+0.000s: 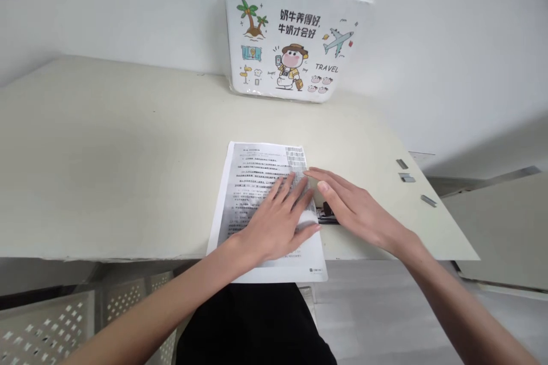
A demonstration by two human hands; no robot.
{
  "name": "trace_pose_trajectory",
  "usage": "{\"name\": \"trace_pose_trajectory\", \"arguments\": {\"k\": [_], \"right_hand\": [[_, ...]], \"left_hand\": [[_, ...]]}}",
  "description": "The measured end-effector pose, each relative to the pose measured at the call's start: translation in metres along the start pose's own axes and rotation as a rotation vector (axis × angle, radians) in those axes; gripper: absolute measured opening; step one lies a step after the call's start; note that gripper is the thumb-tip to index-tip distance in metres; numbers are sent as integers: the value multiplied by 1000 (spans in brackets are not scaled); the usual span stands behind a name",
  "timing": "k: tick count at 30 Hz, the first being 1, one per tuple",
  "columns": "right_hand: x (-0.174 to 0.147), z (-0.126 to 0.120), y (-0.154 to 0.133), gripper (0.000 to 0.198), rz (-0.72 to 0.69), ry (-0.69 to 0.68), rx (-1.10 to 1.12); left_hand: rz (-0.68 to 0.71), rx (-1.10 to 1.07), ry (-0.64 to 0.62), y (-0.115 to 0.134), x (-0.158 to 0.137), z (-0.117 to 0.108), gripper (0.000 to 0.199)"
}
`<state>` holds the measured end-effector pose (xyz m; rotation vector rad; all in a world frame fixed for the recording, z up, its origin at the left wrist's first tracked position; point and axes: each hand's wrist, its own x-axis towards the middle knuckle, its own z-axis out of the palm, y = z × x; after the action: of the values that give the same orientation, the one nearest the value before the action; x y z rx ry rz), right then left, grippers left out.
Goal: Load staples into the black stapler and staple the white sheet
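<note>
A printed sheet of paper (240, 194) lies at the table's front edge, its lower end sticking out past it. My left hand (274, 219) rests flat on the sheet with its fingers spread over the text. At the sheet's right edge, my right hand (355, 205) is stretched out, fingertips touching or just above the paper. Under the right palm a dark object (326, 218) with a flat black base shows in part. The hand and the sheet cover most of it, so I cannot tell its kind.
A white case (295, 34) with cartoon prints and a black handle stands at the back against the wall. Several short grey metal strips, like staple strips (406, 177), lie on the table (128, 171) at right. Perforated panels (47, 325) show below left.
</note>
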<state>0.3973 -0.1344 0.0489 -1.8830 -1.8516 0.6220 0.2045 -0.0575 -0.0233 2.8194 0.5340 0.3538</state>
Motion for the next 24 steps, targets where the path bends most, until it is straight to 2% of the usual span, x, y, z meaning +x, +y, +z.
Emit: {"name": "trace_pose_trajectory", "arguments": {"k": [18, 24], "right_hand": [[2, 13, -1, 54, -3, 11, -207], [3, 16, 0, 55, -1, 10, -261]], "left_hand": [[-43, -29, -30, 2, 4, -1, 75], [-37, -24, 2, 1, 3, 1, 73]]}}
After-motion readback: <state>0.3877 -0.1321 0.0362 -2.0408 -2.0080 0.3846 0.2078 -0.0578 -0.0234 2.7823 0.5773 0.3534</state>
